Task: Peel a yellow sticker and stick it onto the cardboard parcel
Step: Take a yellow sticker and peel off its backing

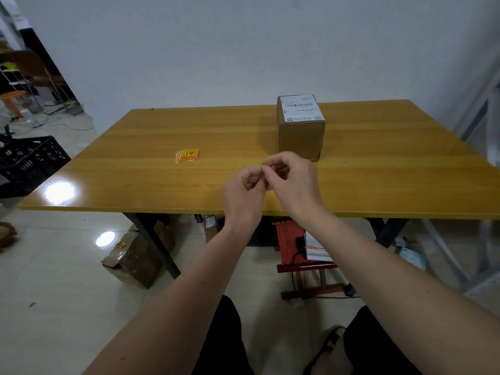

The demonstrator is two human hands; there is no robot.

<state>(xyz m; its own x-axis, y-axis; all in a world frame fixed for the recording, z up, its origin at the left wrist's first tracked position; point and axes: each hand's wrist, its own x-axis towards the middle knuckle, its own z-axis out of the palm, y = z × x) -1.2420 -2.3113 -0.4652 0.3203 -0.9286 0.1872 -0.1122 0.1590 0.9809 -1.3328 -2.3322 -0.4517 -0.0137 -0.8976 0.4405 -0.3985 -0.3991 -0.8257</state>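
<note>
Both hands' fingers (266,169) pinch together, contents hidden, near the table (135,147) edge, parcel (301,131) just beyond.

The wooden table (135,136) lies bare on its left and right stretches. The cardboard parcel (301,128) stands just beyond both hands, blocking straight reach forward; a small stack of yellow stickers (186,155) lies to the left.

a packing or storage room: a plain wooden table (162,136) against a bare white wall (216,50), cardboard boxes (135,259) under it at 7 o'clock, a black crate (29,161) at 9 o'clock, tiled floor (54,280).
</note>
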